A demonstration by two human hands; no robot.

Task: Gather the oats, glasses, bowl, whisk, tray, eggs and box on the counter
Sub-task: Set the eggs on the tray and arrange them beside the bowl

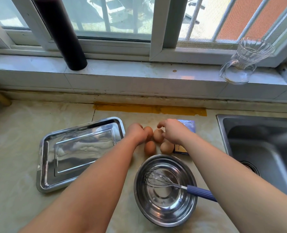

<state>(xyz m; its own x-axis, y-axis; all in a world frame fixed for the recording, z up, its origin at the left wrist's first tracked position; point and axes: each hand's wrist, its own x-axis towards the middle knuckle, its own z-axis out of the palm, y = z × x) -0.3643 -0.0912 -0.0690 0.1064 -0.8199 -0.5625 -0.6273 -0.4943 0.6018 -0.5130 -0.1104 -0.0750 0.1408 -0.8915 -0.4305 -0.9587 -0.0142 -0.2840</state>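
Several brown eggs lie together on the counter behind the bowl. My left hand [136,133] is closed on the back-left egg [149,131]. My right hand [173,132] curls over the egg beside it [157,135], thumb and fingers around it. Two more eggs [150,147] rest just in front. A blue box [188,126] lies flat under my right wrist, partly hidden. A steel tray [47,165] sits at the left. The steel bowl [156,212] stands nearest me, with a blue-handled whisk [200,193] leaning inside it.
A steel sink [260,148] is sunk into the counter at the right. On the window sill stand a clear glass jug [236,73] at the right and a dark cylinder [67,39] at the left. Yellow tape [149,109] runs along the back wall joint.
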